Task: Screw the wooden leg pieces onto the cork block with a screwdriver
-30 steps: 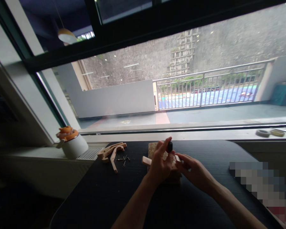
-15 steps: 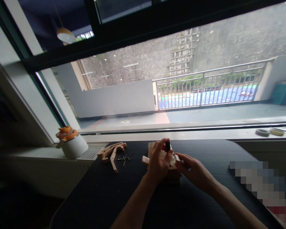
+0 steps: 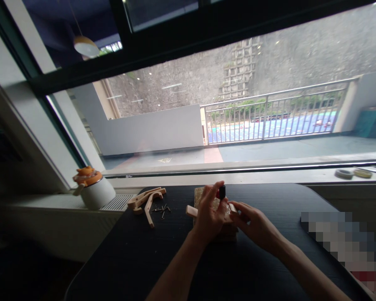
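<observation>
My left hand (image 3: 209, 215) pinches the small black handle of a tool (image 3: 222, 192) between thumb and fingers, held upright over a light wooden piece (image 3: 192, 211). That piece rests on a brownish block (image 3: 200, 194) at the far middle of the dark table (image 3: 138, 259). My right hand (image 3: 256, 225) is closed on the right end of the wooden piece, steadying it. The tool's tip is hidden behind my fingers.
Curved wooden parts (image 3: 146, 200) and several small dark screws (image 3: 163, 209) lie left of the block. A white pot with an orange lid (image 3: 92, 188) stands on the window sill at left. Tape rolls (image 3: 351, 173) sit on the sill at right. A blurred patch (image 3: 341, 244) covers the table's right side.
My left hand has shifted slightly on the black handle, its fingers re-gripping it. The right hand and the wooden piece stay where they were.
</observation>
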The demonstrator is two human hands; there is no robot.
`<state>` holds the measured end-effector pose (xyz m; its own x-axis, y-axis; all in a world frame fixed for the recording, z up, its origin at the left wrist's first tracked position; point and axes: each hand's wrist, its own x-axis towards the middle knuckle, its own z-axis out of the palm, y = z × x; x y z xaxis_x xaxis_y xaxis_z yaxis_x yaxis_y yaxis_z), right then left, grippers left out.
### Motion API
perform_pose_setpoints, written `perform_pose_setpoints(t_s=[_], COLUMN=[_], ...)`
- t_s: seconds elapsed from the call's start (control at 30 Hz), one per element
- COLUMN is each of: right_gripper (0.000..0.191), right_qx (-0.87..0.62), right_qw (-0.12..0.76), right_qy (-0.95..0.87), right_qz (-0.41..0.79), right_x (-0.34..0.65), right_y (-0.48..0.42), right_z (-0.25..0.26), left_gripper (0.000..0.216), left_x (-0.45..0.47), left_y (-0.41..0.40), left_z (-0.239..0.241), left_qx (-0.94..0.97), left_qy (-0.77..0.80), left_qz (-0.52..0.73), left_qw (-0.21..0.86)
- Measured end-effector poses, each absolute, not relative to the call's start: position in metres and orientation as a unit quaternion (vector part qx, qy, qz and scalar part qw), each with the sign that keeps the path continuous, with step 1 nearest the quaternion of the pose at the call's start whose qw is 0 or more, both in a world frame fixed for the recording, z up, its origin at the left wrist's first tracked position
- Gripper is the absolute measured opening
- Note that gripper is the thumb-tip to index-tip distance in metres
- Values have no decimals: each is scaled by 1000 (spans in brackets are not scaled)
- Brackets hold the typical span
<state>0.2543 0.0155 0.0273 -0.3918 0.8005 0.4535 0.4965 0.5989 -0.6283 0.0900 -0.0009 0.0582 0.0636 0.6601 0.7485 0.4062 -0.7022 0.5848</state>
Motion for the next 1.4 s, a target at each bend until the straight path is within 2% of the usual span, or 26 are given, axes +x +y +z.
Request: perform_pose_setpoints(t_s=[0.73, 1.17, 1.4], right_gripper=[36, 34, 35], right_qx=[-400, -399, -398], right_qw=[384, 392, 385], right_qy=[-809, -807, -810], right_qz=[194, 191, 193], right_x=[255, 254, 255], right_y=[14, 13, 13], right_z=[28, 29, 28], left_gripper=[48, 42, 44], left_x=[89, 90, 87], left_y=[-2, -1, 2], left_z=[63, 56, 57], left_qx=[711, 696, 693], left_qy=[378, 383, 374], left_qz=[573, 570, 588], left_qw=[155, 212, 185])
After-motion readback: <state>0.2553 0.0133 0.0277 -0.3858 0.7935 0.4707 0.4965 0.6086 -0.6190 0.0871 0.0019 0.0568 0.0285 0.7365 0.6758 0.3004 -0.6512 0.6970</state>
